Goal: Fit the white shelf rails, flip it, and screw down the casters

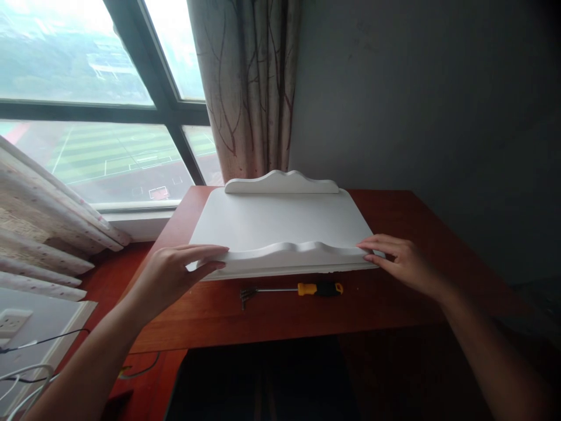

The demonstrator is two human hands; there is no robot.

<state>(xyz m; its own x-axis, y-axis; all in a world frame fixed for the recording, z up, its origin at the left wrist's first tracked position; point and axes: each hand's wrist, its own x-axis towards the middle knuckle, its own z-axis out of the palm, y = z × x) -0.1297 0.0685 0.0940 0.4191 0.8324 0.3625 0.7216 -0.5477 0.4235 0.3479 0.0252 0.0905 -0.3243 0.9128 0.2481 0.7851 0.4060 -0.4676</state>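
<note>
A white board point(272, 219) with rounded corners lies flat on the wooden table. Along its near edge runs a white wavy-topped panel point(293, 255), pinched at its left end by my left hand point(184, 266) and at its right end by my right hand point(401, 260). Thumbs are on the near side, fingers over the top. A similar wavy panel point(280, 183) stands at the board's far edge. In front of the board lies a screwdriver point(319, 289) with a yellow and black handle. Several small screws point(246, 295) cluster at its tip.
The reddish-brown table point(280, 318) has its near edge just above my dark-clad lap. Behind it hang a patterned curtain point(254, 88) and a grey wall point(394, 99). To the left are a window point(118, 146), a wall socket point(15, 321) and loose cables point(30, 374).
</note>
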